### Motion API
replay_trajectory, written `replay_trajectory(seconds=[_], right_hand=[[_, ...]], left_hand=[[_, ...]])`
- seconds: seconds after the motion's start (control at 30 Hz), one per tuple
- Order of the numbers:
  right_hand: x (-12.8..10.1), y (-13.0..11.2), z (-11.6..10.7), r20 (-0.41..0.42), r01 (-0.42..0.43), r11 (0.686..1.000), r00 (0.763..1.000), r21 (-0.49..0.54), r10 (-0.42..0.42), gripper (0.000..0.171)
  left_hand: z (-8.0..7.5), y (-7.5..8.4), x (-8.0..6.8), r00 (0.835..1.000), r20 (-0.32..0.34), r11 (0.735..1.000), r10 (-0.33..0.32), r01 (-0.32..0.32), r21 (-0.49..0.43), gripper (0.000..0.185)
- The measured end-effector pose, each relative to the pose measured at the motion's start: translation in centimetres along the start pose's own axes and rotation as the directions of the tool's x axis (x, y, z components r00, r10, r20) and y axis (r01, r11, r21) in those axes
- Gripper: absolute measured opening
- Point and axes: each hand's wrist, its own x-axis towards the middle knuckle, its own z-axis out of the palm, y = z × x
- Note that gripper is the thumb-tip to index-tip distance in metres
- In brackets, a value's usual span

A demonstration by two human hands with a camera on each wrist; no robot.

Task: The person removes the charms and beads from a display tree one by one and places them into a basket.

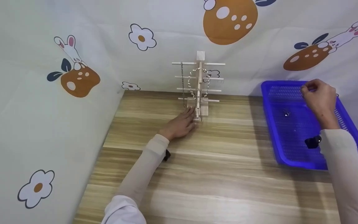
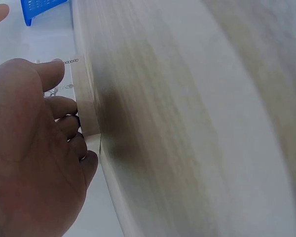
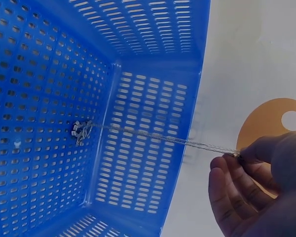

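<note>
A wooden jewelry stand with several horizontal pegs stands at the back of the table. My left hand touches the left side of its base, fingers relaxed; the left wrist view shows them against the wooden base. A bead necklace and a dark chain hang from the pegs. Over the blue basket, my right hand pinches a thin silver chain necklace between thumb and fingertips. The strand stretches down to a small silver bunch on the basket floor.
The blue plastic basket with slotted walls stands on the right of the wood-grain table. A printed cloth hangs close behind the stand and basket, and another side of it runs along the left.
</note>
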Motion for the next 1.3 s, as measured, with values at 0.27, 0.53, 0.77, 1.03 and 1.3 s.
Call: replay_trajectory(seconds=[0.27,0.53,0.77,1.03,1.3], right_hand=[[-0.2,0.8,0.2,0.142,0.048,0.997,0.989,-0.056,-0.040,0.026],[-0.5,0.6,0.3,0.172,0.072,0.996,0.983,-0.051,-0.062,0.025],[-0.6,-0.1,0.3,0.163,0.077,0.996,0.984,-0.043,-0.069,0.026],[-1.0,-2.9,0.4,0.107,0.146,0.989,0.983,0.025,-0.148,0.023],[-2.0,-9.2,1.6,0.103,0.247,0.961,0.960,0.125,-0.260,0.020]], left_hand=[[0.0,0.1,-0.1,1.000,-0.004,1.000,0.000,0.000,-0.007,0.066],[-0.2,0.2,-0.2,1.000,0.018,1.000,-0.011,0.011,0.001,0.067],[-0.3,0.2,-0.2,1.000,0.017,1.000,-0.005,0.005,-0.008,0.067],[-0.3,0.2,-0.2,1.000,-0.001,1.000,0.011,-0.011,-0.007,0.067],[-0.2,0.1,-0.1,1.000,0.000,1.000,0.008,-0.008,-0.015,0.066]])
